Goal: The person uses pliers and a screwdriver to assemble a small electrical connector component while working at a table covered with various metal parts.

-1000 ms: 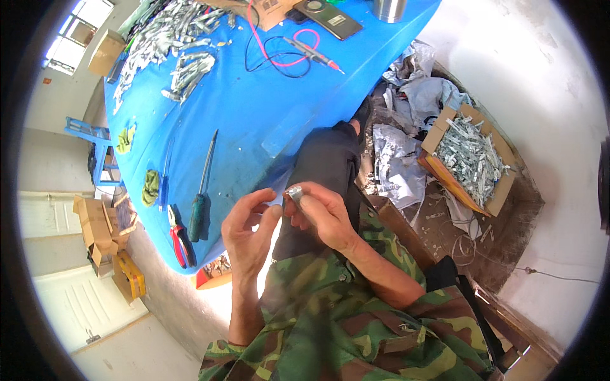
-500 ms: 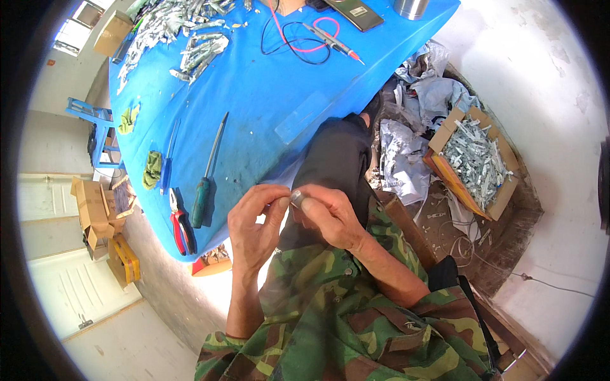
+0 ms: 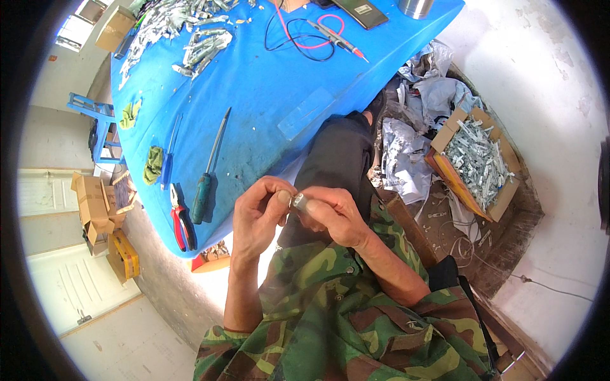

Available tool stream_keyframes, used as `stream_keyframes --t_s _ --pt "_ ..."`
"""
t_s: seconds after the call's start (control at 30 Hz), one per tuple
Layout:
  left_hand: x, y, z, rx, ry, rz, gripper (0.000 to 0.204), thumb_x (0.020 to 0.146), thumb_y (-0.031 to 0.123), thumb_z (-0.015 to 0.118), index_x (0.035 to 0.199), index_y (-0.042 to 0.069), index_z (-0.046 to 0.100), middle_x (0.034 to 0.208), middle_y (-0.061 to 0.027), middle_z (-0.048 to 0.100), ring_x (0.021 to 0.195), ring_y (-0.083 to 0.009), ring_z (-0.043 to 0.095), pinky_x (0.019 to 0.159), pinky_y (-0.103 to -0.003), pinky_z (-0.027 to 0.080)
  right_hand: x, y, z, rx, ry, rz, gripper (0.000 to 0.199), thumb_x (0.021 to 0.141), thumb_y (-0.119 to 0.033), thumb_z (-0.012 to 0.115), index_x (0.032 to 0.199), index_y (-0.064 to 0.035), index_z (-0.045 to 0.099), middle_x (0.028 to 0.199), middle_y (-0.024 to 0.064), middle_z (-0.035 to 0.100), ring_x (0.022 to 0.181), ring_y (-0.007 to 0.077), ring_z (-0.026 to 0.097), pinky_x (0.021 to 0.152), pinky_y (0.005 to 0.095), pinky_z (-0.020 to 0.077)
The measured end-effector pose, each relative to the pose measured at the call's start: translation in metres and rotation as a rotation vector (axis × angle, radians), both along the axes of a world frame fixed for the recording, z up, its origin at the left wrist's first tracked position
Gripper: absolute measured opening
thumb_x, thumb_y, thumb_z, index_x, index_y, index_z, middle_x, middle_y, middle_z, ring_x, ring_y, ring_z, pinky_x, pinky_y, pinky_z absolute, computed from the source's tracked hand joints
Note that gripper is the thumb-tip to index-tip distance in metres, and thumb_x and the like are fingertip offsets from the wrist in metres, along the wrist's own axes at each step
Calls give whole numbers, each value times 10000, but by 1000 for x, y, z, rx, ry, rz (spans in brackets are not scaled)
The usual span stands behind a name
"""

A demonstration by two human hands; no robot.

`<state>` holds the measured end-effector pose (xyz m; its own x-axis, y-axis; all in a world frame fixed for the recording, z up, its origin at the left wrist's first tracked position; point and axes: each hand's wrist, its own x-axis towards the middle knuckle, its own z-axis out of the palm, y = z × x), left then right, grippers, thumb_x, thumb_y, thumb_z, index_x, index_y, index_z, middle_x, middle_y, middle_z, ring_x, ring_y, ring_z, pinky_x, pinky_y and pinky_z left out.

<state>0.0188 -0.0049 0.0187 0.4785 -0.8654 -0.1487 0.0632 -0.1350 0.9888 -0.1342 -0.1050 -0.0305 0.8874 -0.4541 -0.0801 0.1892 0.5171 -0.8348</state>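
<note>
Over my lap, both hands meet at a small silvery metal piece [image 3: 298, 200], too small to name more exactly. My right hand [image 3: 337, 214] pinches it between thumb and forefinger. Thumb and bent fingers of my left hand [image 3: 257, 213] are pressed together at its left end; what they grip there, if anything, is hidden. Left of my hands, on the blue-covered table [image 3: 254, 127], lie a long screwdriver with a green handle [image 3: 201, 198], red-and-black pliers [image 3: 181, 222] and a thinner screwdriver with a blue handle [image 3: 166, 170].
Flat silvery pieces [image 3: 171, 32] pile up at the table's far left. Test probes [image 3: 337, 39] with red and black leads, a dark phone-like device [image 3: 361, 11] and a metal cup [image 3: 416, 6] lie far right. A cardboard box [image 3: 445, 130] of silvery strips stands right of my leg.
My left fingers have curled in more, and the left hand is turned slightly. The small metal piece is tilted a little differently in my right fingers. The view has shifted slightly.
</note>
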Motion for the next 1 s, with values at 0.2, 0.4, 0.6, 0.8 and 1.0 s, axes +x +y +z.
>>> stream_keyframes --t_s 0.2,0.4,0.6,0.8,1.0 --pt "-6 5 4 -50 -28 73 125 1029 83 592 978 -23 636 966 -73 643 675 -79 545 591 -233 460 4 1 -2 64 -18 6 243 1041 -163 503 1050 14 669 773 -15 588 639 47 466 554 233 384" --pt "-10 15 6 -61 -77 111 148 1041 85 563 972 -34 617 1020 -94 627 681 -85 547 597 -241 475 6 5 0 84 -30 0 247 1054 -170 511 1092 10 677 774 -22 585 645 42 467 556 234 387" --pt "-2 18 5 -6 -262 81 94 1010 51 593 1019 -28 641 1058 -95 653 744 -100 597 632 -245 504 8 5 -3 -126 -18 -53 235 1039 -150 551 1119 36 670 791 -20 596 664 43 483 571 251 418" --pt "-6 7 25 -30 -725 78 242 842 -52 717 1075 15 713 1195 -134 688 924 -201 673 726 -300 562 9 1 4 -479 83 -228 216 1003 -117 595 1128 46 663 822 81 644 658 127 561 601 307 469" --pt "-6 4 21 -36 -1001 -7 249 788 -60 797 1020 23 761 1210 -124 699 992 -232 688 811 -340 582 11 0 9 -651 86 -284 203 961 -88 655 1128 25 670 845 147 646 665 260 621 614 353 494"
